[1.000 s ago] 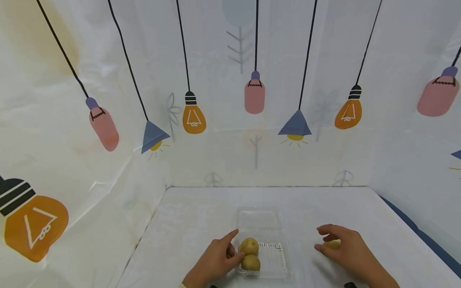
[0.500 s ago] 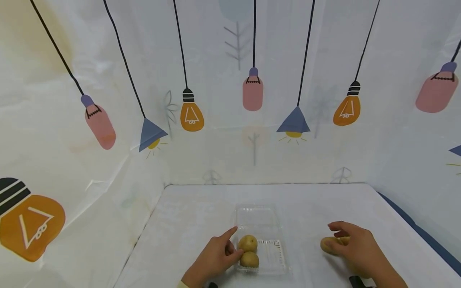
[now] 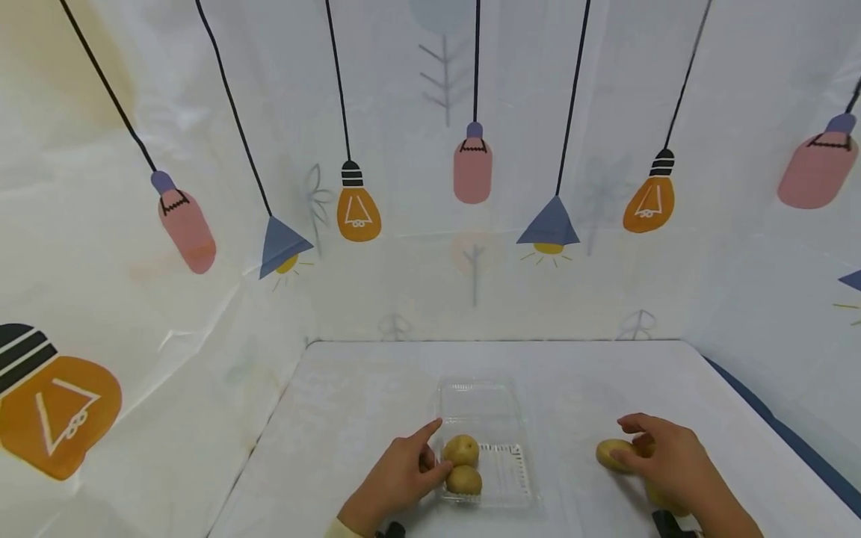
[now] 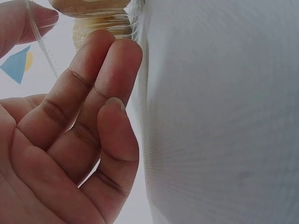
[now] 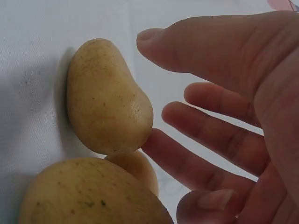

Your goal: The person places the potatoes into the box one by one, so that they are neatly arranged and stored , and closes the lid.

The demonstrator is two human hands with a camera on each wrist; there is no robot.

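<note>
My left hand (image 3: 402, 472) holds the left rim of an open clear plastic container (image 3: 499, 472), thumb over the edge and touching a potato. Two potatoes, one far (image 3: 461, 450) and one near (image 3: 464, 480), lie in its left side. In the left wrist view, fingertips (image 4: 127, 53) press the container's outer wall. To the right, my right hand (image 3: 681, 457) hovers half curled over a group of potatoes. The right wrist view shows a pear-shaped potato (image 5: 107, 98) apart from the thumb, a larger potato (image 5: 88, 196) and a third (image 5: 138, 169), partly hidden. One fingertip appears close to the pear-shaped potato.
The container's lid (image 3: 479, 400) lies folded back, away from me. A white cloth covers the table (image 3: 363, 388). Behind it hangs a pale curtain (image 3: 417, 284) printed with lamps. A blue strip (image 3: 760, 403) runs along the right edge.
My right hand has shifted rightward, away from the container, bringing more of the potatoes beneath it into sight. My left hand stays at the container. The head view has tilted slightly.
</note>
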